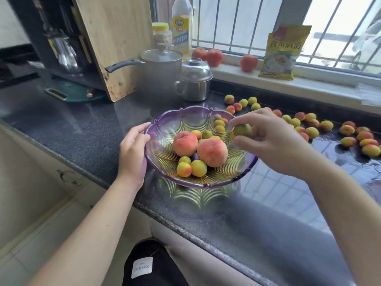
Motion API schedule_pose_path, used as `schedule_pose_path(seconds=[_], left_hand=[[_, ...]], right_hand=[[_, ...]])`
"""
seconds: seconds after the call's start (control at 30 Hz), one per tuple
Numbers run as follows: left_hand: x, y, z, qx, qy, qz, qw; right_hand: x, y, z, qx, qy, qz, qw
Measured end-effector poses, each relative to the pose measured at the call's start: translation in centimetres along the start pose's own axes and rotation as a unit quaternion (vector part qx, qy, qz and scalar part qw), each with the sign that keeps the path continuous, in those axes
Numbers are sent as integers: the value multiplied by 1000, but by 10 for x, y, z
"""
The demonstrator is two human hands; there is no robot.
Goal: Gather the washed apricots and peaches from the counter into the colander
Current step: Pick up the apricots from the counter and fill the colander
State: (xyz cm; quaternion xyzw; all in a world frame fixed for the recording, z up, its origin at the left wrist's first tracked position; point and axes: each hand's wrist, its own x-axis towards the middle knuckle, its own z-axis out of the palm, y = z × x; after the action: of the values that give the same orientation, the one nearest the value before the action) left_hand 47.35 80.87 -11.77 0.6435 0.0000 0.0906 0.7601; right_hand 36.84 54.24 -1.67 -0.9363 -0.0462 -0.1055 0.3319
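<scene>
Left hand [134, 150]: it rests against the near-left rim of the colander [165, 174], fingers lying loosely on the edge, apparently to steady the bowl while fruit drops in.
Right hand [270, 141]: it pinches one greenish apricot [243, 130] between thumb and fingertips, just above the right rim, likely about to let it go inside.
Colander: clear purple plastic with a scalloped edge and yellow-tinted ribs, standing on the dark speckled bench [82, 129], pulled close to the scattered fruit so the reach is short.
Peaches [199, 148]: two large pink-orange ones sit touching in the middle of the colander.
Fruit inside: small yellow-green and blushed apricots lie around the peaches.
Loose apricots [309, 125]: many lie spread on the wet bench to the right, beneath the window ledge, not yet gathered.
</scene>
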Motion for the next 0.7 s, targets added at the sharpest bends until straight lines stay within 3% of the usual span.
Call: schedule_pose_path(seconds=[0.13,0.27,0.43,0.7], left_hand=[[-1,1,1,5,3,0,1000],[0,0,0,8,5,-3,1000],[-1,2,3,-5,9,2,1000],[-2,3,3,-3,5,2,1000]], right_hand=[[8,-22,9,-108,-181,-27,977],[16,-32,24,-222,-266,-83,935],[26,-39,42,-289,-290,-74,909],[29,-43,60,-392,-260,-121,874]])
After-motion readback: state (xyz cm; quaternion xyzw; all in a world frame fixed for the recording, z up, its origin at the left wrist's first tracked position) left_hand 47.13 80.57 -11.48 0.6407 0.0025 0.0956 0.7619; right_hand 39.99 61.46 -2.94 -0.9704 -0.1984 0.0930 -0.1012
